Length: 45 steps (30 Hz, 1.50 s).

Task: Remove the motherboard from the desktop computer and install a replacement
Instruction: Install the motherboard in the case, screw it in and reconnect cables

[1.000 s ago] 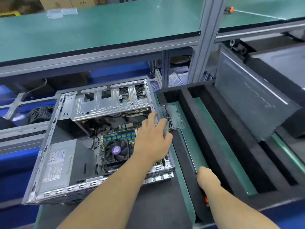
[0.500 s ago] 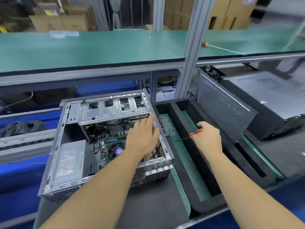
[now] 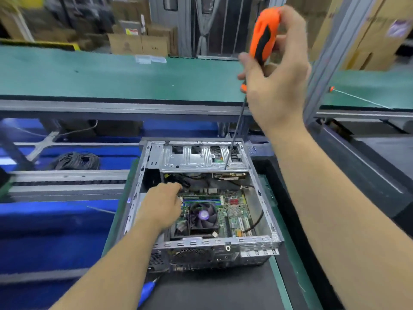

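The computer case (image 3: 201, 209) lies open on a black mat (image 3: 212, 291) at the near edge of the bench. The motherboard (image 3: 225, 211) sits flat inside the case, toward its right side, with a fan (image 3: 203, 217) on it.

The left hand (image 3: 162, 208) reaches down into the case, just left of the fan. Its fingers are bent and point toward the dark wires at the back, but I cannot tell if it is holding anything.

The right hand (image 3: 276, 79) is raised high above the case. Its fingers are curled around the orange and black handle of a screwdriver (image 3: 260, 48). The thin shaft hangs down, and its tip is over the metal drive cage (image 3: 201, 158) at the far end of the case.

A blue tool (image 3: 146, 291) lies on the mat near the left arm. A green shelf (image 3: 111, 77) runs across behind the case.
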Each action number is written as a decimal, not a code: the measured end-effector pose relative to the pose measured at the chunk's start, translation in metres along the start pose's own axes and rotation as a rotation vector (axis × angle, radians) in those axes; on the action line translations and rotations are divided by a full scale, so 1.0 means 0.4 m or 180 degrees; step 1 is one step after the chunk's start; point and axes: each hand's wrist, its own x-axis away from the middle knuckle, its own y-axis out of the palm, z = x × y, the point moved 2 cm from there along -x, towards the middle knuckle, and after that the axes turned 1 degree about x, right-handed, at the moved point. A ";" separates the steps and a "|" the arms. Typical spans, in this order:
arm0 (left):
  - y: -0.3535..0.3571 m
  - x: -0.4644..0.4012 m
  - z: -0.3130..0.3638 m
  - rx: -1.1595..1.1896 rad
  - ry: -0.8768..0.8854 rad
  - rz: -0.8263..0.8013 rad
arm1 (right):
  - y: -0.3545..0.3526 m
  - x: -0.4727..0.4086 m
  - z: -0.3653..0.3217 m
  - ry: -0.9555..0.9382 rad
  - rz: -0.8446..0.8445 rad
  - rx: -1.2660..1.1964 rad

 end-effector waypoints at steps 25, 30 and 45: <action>0.014 -0.012 -0.032 0.0566 -0.0637 0.0380 | 0.399 0.166 0.179 0.0874 -0.1309 -0.0092; -0.050 -0.052 -0.081 0.0550 -0.0620 0.0321 | 0.394 0.223 0.221 0.0889 -0.1417 0.0079; -0.031 -0.057 -0.126 0.0073 -0.1163 0.0326 | 0.452 0.205 0.199 0.0672 -0.1620 0.0085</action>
